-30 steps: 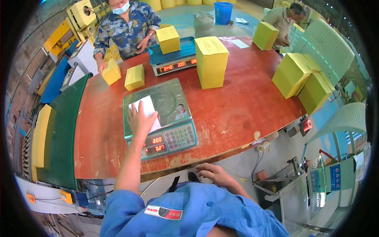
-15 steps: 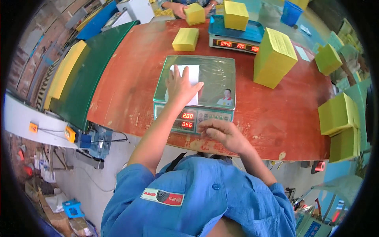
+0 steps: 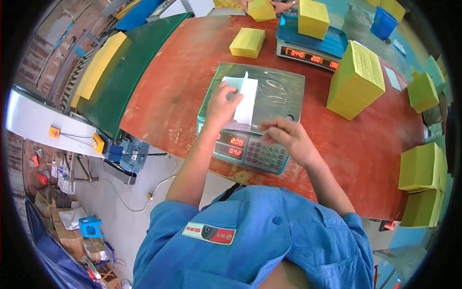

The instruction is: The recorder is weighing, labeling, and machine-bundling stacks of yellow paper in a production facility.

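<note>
A white paper stack (image 3: 244, 103), apparently of folded sheets, lies on the glossy pan of the green digital scale (image 3: 281, 79). One leaf stands raised along the middle of the stack. My left hand (image 3: 223, 105) is closed at the left part of the paper, thumb and fingers curled round its edge. Over the scale's front right corner hovers my right hand (image 3: 291, 138), slightly blurred, fingers half bent and apart, with nothing visible in it. Below it are the keypad (image 3: 269, 155) and the red lit display (image 3: 235, 147). A dark bit of a small picture shows beside its fingers.
Beyond stands a second scale (image 3: 313, 43) with a yellow paper block (image 3: 314, 20) on its blue tray. Another yellow block (image 3: 248, 42) and a tall yellow stack (image 3: 356, 82) share the red table (image 3: 159, 96). A green conveyor belt (image 3: 144, 62) runs at left. A co-worker's hands (image 3: 284, 6) hold a block.
My left hand went from lying spread on the paper to gripping its left part, with a leaf raised. My right hand moved up over the pan's corner. The whole view shifted.
</note>
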Tool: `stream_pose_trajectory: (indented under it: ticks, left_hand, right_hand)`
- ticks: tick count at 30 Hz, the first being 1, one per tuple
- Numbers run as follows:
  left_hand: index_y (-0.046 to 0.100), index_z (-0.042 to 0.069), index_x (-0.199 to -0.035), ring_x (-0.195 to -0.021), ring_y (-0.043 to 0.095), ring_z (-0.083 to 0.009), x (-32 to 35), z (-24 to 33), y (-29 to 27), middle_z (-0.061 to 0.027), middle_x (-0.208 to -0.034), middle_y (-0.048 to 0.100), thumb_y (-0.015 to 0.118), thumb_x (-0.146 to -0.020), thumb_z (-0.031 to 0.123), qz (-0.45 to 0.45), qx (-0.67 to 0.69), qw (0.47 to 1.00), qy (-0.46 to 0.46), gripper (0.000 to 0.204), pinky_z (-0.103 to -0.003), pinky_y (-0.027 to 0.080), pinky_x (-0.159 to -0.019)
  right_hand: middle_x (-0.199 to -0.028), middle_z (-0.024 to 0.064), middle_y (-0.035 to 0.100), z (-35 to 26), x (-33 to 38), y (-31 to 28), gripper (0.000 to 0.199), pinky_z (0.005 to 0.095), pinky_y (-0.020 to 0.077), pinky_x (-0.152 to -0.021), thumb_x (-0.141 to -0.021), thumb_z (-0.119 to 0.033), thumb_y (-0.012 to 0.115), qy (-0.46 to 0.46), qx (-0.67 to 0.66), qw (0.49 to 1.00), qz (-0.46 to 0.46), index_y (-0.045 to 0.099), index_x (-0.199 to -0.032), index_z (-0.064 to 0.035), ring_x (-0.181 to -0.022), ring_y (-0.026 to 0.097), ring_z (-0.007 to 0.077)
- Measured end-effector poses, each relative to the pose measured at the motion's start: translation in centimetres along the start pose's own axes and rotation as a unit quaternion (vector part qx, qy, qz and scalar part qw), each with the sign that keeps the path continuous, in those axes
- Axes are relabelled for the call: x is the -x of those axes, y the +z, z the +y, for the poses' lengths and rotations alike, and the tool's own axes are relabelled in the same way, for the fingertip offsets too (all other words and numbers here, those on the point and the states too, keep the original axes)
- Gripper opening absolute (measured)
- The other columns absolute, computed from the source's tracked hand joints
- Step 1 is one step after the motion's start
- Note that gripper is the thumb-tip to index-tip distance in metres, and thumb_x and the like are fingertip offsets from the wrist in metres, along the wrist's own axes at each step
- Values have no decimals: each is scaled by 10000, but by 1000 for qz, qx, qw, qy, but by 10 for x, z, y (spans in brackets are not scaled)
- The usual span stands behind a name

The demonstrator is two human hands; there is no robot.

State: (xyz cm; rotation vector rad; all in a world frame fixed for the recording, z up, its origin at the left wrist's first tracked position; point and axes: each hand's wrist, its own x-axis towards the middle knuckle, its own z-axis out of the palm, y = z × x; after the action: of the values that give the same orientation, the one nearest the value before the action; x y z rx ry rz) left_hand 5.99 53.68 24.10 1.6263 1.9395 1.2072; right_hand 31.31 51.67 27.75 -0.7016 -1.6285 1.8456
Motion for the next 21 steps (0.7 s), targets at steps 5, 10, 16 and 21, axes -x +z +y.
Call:
stream_pose_trajectory:
  ticks: [5, 10, 16, 21]
  left_hand:
    - [662, 2, -892, -1150, 588, -303, -3, -25, 4, -219, -1229, 622, 676, -828, 207, 22, 131, 991, -4, 215, -351, 439, -954]
    - [643, -4, -929, -911, 638, -218, 7, -6, 0, -143, -1022, 672, 645, -845, 128, 63, 133, 986, -82, 157, -334, 486, -807]
    - [658, 63, -1066, -895, 609, -264, 10, 7, 9, -117, -947, 653, 621, -830, 41, 103, 90, 990, 38, 240, -380, 474, -821]
    - [681, 59, -1077, -928, 616, -296, 6, -8, 10, -126, -999, 647, 605, -855, 58, 48, -80, 981, 169, 236, -371, 489, -817]
  right_hand:
    - [-1164, 101, 624, 4, -55, 5, 343, 282, 534, -775, -955, -122, 519, 22, 2, 996, 84, 556, -1246, 57, -933, 636, 166]
    - [-1056, 170, 651, 25, -84, 18, 352, 329, 527, -635, -886, -120, 550, -33, 131, 970, 202, 594, -1218, -13, -788, 656, 186]
    - [-987, 144, 644, 33, -89, 20, 232, 420, 519, -781, -838, -140, 576, -99, 488, 804, 325, 667, -1036, -60, -906, 630, 354]
    - [-931, 140, 628, 43, -97, 28, 185, 416, 527, -773, -808, -109, 573, -130, 534, 769, 325, 694, -939, -59, -892, 630, 321]
